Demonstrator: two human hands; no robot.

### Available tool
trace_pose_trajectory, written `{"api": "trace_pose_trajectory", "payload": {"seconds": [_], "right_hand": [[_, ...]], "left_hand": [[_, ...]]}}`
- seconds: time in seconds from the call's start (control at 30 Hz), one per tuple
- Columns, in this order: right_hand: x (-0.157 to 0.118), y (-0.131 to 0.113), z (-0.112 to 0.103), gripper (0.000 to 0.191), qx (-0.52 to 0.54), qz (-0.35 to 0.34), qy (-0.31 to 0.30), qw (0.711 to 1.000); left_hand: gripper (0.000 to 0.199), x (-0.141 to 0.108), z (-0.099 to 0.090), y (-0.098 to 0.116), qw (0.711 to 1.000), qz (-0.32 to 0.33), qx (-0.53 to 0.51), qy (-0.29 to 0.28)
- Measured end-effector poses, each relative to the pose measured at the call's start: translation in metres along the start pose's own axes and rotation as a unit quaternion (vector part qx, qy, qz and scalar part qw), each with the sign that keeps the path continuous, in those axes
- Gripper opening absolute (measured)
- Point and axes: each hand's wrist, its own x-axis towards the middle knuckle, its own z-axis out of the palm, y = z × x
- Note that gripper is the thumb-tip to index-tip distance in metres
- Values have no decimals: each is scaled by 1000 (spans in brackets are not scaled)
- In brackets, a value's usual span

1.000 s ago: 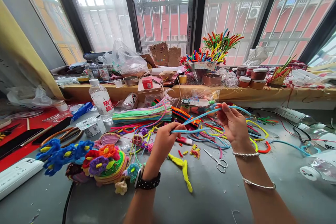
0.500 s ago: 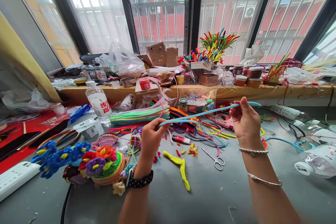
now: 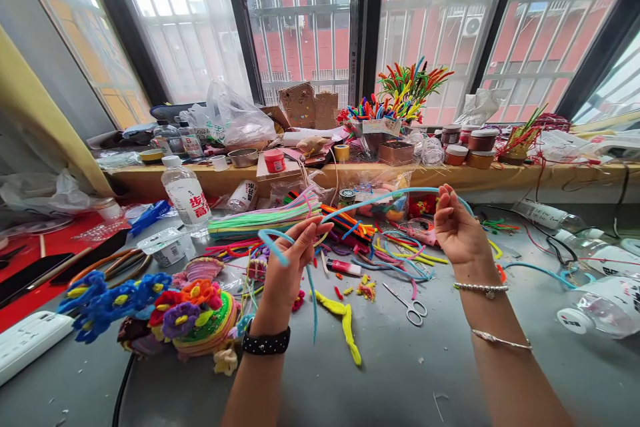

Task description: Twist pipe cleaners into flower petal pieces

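Observation:
A light blue pipe cleaner stretches in the air between my two hands. My left hand pinches it near the left, where one end curls back over the fingers and another length hangs down below the hand. My right hand pinches it at the other side, and a short end sticks out past the fingertips. Below the hands lie a bent yellow pipe cleaner piece and small silver scissors. A bundle of pastel pipe cleaners lies behind my left hand.
Blue fuzzy flowers and a round, colourful flower-topped piece stand at left beside a white power strip. An upright water bottle stands behind them. More bottles lie at right. A crowded wooden ledge runs under the window.
The pipe cleaner was drawn nearly straight as a doubled line; now it bows upward, with a loose end curled and another hanging at my left hand. My right hand has shifted slightly left.

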Motion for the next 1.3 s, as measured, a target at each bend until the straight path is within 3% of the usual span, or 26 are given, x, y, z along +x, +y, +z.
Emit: {"api": "trace_pose_trajectory", "payload": {"seconds": [0.23,0.37,0.47,0.6,0.73,0.87,1.1,1.3], "right_hand": [[0,2,-2,10,42,-41,-51,997],[-3,1,0,21,7,-81,-64,995],[-12,-2,7,19,-56,-113,-119,985],[-31,0,20,14,-228,-186,-163,942],[-51,18,35,15,-430,-189,-231,852],[-65,39,45,21,-522,-189,-278,784],[-69,48,45,22,-542,-199,-316,752],[-71,49,44,23,-530,-155,-323,769]], "left_hand": [[23,-4,5,2,999,-11,31,21],[22,-3,6,-1,995,1,97,39],[20,-1,6,-4,984,39,169,41],[17,1,7,-10,977,64,200,35],[25,-1,10,-12,979,74,185,37],[35,-3,12,-11,975,105,193,34],[27,-7,13,-7,978,111,172,52],[19,-6,12,-7,983,110,134,57]]}}
